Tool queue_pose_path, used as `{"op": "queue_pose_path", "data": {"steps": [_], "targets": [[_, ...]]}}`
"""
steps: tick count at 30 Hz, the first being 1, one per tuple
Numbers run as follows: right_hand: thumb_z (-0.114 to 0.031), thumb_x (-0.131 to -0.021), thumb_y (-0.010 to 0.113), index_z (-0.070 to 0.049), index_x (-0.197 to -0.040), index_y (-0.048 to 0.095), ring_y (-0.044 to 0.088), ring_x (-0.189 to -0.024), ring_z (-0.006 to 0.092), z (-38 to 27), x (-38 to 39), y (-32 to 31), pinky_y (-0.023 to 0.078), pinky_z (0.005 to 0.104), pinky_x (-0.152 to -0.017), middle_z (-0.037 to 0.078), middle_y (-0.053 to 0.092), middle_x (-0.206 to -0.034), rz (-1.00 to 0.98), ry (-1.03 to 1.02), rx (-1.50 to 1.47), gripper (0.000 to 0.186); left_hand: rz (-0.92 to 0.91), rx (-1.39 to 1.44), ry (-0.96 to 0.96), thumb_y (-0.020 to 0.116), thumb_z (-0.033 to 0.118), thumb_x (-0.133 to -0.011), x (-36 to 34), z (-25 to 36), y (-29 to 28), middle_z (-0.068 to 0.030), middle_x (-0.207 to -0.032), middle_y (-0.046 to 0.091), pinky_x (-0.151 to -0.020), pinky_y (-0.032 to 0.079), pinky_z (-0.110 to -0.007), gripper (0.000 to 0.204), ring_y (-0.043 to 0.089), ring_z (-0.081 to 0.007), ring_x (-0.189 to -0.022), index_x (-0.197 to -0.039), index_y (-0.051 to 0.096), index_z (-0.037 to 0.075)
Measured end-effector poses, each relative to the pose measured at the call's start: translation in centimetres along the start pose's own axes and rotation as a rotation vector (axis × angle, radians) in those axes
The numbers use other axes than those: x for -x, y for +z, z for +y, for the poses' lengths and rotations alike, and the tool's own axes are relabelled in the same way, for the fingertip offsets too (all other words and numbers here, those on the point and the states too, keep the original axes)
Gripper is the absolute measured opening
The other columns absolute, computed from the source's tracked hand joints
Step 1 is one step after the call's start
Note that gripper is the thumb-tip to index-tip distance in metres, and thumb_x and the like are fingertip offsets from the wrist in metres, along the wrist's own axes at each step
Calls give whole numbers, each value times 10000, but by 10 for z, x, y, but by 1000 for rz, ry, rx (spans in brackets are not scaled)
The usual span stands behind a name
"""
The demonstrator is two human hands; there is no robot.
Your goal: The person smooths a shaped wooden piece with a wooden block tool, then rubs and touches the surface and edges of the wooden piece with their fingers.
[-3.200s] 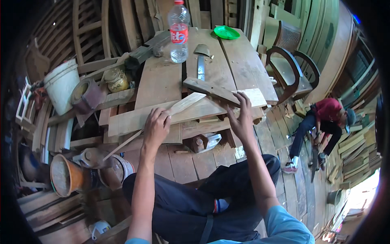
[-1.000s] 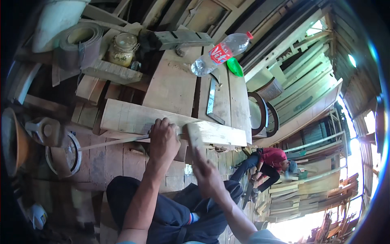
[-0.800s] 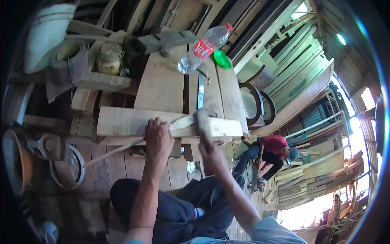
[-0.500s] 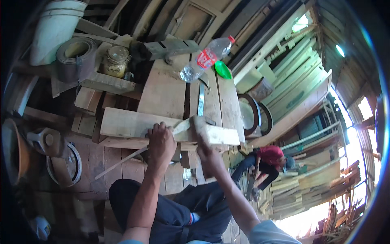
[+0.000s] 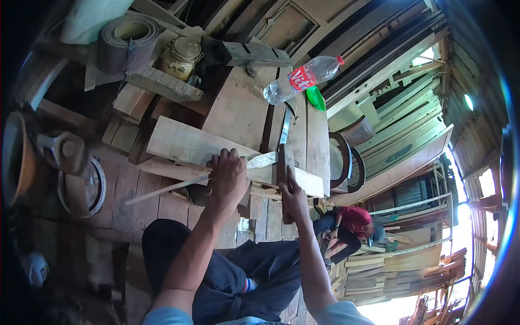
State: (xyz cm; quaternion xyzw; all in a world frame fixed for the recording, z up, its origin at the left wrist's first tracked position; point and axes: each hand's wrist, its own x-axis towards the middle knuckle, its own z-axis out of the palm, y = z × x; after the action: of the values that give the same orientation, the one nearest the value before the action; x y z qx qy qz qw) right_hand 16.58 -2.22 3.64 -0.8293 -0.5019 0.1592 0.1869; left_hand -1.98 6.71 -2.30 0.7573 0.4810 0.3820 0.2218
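Left hand (image 5: 227, 174): grip snug around the pale strip (image 5: 262, 160), which lies over the board (image 5: 184, 142) on the bench (image 5: 233, 111)! Right hand's (image 5: 294, 198) grip holds a wooden block (image 5: 285, 160) at its tip. That end looks tapered already; what's left, I can't tell.

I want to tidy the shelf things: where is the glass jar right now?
In the head view, the glass jar is at upper left, just right of the rolled sheet.
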Motion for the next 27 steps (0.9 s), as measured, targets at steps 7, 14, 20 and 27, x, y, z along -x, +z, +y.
{"op": "queue_pose_path", "data": {"steps": [7,14,20,27], "targets": [[-302,-932,571,-163,-1471,391,654,-905,259,-6,0,-6,496,355,-852,173,679,-940,-185,96,95,584,-5,12,11,628,61,-743,-2,-4,3,-136,-954,604,-836,415,-435,108,562,-291,-975,-832,687,44],[-377,-910,571,-52,-1276,579,647,-1006,401,6,13,4,476,444,-888,318,644,-1009,-90,-182,174,489,-12,39,0,601,71,-797,-1,0,5,-135,-930,586,-833,431,-427,110,564,-296,-945,-863,685,45],[-256,-923,575,-153,-1422,444,593,-1155,374,-2,22,14,448,442,-969,290,617,-1146,-124,-227,85,527,-31,0,-29,602,76,-805,-2,-4,7,-132,-929,587,-839,447,-429,114,561,-299,-954,-863,698,54],[-335,-890,608,-126,-1444,422,668,-919,281,54,-25,-33,500,377,-800,214,683,-1025,5,128,-19,620,12,-3,36,661,115,-807,-3,-3,1,-109,-936,599,-830,475,-418,84,579,-293,-936,-861,700,64]]}}
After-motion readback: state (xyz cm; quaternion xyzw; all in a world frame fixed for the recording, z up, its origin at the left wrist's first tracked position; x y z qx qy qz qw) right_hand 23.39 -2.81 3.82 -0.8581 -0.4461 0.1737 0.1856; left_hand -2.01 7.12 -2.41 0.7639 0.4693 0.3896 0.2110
